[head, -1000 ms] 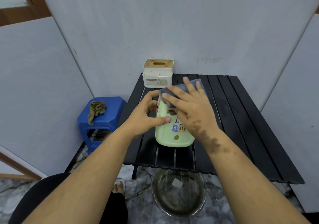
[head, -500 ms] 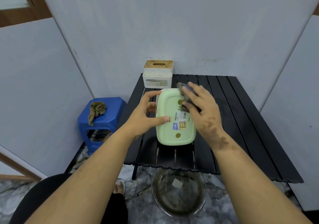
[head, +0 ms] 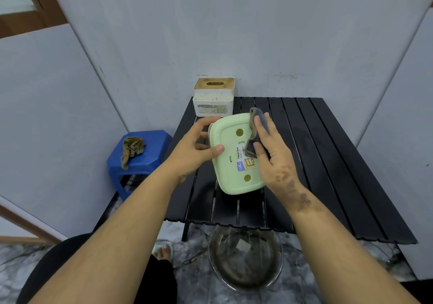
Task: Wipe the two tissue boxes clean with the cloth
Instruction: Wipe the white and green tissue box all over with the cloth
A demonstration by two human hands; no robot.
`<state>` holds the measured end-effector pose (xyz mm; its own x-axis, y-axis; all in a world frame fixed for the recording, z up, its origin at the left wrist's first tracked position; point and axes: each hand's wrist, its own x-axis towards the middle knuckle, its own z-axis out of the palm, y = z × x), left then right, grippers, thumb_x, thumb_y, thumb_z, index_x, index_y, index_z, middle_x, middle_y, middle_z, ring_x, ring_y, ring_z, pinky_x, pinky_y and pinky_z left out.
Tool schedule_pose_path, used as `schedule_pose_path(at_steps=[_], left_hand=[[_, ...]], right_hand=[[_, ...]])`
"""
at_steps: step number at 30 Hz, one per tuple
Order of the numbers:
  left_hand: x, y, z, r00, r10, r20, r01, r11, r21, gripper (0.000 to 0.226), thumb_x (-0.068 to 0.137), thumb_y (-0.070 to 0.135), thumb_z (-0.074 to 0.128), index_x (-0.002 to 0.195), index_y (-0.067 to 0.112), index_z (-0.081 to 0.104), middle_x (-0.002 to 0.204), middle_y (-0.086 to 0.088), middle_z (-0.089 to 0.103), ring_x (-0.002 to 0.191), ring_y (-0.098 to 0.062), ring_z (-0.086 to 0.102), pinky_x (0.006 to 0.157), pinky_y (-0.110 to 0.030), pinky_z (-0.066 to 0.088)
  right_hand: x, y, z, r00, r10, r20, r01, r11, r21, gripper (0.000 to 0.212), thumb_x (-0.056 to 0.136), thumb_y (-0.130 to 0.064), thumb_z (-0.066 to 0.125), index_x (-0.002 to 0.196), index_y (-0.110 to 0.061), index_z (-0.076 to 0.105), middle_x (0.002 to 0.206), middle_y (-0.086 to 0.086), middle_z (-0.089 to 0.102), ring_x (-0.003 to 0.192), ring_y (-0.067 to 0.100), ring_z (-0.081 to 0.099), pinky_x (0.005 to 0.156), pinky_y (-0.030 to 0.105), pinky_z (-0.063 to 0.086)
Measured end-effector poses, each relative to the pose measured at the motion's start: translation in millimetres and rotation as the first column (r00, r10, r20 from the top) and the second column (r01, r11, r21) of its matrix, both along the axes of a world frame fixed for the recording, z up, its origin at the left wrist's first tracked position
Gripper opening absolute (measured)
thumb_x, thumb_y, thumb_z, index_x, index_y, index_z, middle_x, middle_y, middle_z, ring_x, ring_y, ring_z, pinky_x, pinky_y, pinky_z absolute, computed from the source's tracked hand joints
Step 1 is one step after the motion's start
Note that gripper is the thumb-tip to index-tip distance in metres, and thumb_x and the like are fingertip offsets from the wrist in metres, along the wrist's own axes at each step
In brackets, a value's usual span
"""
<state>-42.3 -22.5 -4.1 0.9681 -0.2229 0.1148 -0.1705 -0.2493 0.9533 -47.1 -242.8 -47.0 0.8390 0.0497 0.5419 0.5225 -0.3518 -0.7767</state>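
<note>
Green box (head: 234, 163): smooth plastic, matt with slight sheen, paper label stuck on its underside. Cloth (head: 259, 122) on its far right edge: soft grey fabric, folded, matt. White box (head: 213, 103) behind the green box: speckled matt plastic, wood-look top. Table (head: 328, 163) beneath the green box: black slats, matt, ridged. Stool (head: 150, 156) left of the green box: glossy blue plastic; rag (head: 132, 148) on it is rough, brownish cloth. Bowl (head: 244, 260) below the green box: clear, glossy.

Both bare forearms reach forward, the left hand (head: 194, 149) gripping the green tissue box (head: 234, 161) with thumb on its underside, the right hand (head: 274, 153) apparently pressing the cloth (head: 256, 121) against its right edge.
</note>
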Motion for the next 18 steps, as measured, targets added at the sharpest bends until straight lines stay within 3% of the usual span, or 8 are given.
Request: schedule_pose_path(at_steps=[2, 5, 8, 12, 14, 18], left_hand=[[-0.8, -6.2, -4.2, 1.000, 0.019, -0.016, -0.020, 0.999, -0.050, 0.058, 0.087, 0.029, 0.080, 0.135, 0.046, 0.053, 0.128, -0.009, 0.061, 0.112, -0.030, 0.067, 0.084, -0.043, 0.064], [0.5, -8.9, -9.0, 0.998, 0.052, -0.028, -0.055, 0.993, -0.109, 0.055, 0.088, 0.027, 0.079, 0.135, 0.043, 0.055, 0.127, -0.014, 0.063, 0.115, -0.029, 0.067, 0.084, -0.050, 0.064], [3.5, -6.0, -9.1, 0.997, 0.077, -0.024, -0.079, 0.990, -0.119, 0.054, 0.090, 0.023, 0.079, 0.135, 0.042, 0.055, 0.125, -0.009, 0.065, 0.115, -0.025, 0.067, 0.082, -0.049, 0.064], [5.8, -8.2, -8.6, 0.994, 0.099, -0.034, -0.103, 0.989, -0.110, 0.056, 0.089, 0.023, 0.080, 0.134, 0.043, 0.054, 0.125, -0.003, 0.065, 0.115, -0.021, 0.067, 0.081, -0.047, 0.065], [6.5, -9.6, -8.9, 0.995, 0.096, -0.021, -0.098, 0.989, -0.110, 0.056, 0.089, 0.021, 0.079, 0.134, 0.042, 0.055, 0.125, -0.004, 0.066, 0.114, -0.020, 0.067, 0.079, -0.044, 0.065], [6.5, -10.2, -9.6, 0.995, 0.101, 0.015, -0.099, 0.990, -0.103, 0.057, 0.089, 0.018, 0.079, 0.135, 0.040, 0.055, 0.124, -0.007, 0.065, 0.109, -0.020, 0.067, 0.076, -0.036, 0.063]], right_hand=[[1.8, 2.0, -1.7, 0.987, -0.092, 0.129, 0.120, 0.966, -0.227, 0.058, 0.100, -0.011, 0.047, 0.151, -0.034, 0.035, 0.166, -0.009, 0.012, 0.154, 0.025, 0.011, 0.119, 0.044, 0.028], [-2.1, 12.1, -14.7, 0.937, -0.067, 0.343, 0.260, 0.789, -0.557, 0.059, 0.096, -0.019, 0.047, 0.153, -0.027, 0.035, 0.165, -0.001, 0.019, 0.153, 0.038, 0.004, 0.122, 0.058, 0.010], [-4.3, 4.6, -26.0, 0.952, -0.076, 0.295, 0.225, 0.829, -0.513, 0.056, 0.098, -0.024, 0.043, 0.154, -0.026, 0.032, 0.164, -0.007, 0.019, 0.155, 0.028, 0.002, 0.123, 0.056, 0.005], [2.9, -23.6, -25.5, 0.985, -0.164, 0.045, 0.170, 0.946, -0.278, 0.054, 0.100, -0.024, 0.039, 0.152, -0.028, 0.026, 0.162, -0.014, 0.019, 0.154, 0.019, 0.003, 0.124, 0.048, 0.017], [-3.3, -12.9, -21.6, 0.984, -0.164, 0.064, 0.176, 0.936, -0.306, 0.055, 0.100, -0.021, 0.040, 0.153, -0.023, 0.027, 0.162, -0.013, 0.018, 0.154, 0.021, 0.004, 0.124, 0.051, 0.016], [-7.3, 8.7, -25.7, 0.966, -0.068, 0.250, 0.186, 0.851, -0.491, 0.054, 0.099, -0.022, 0.040, 0.153, -0.025, 0.034, 0.163, -0.010, 0.020, 0.155, 0.026, 0.001, 0.122, 0.058, 0.009]])
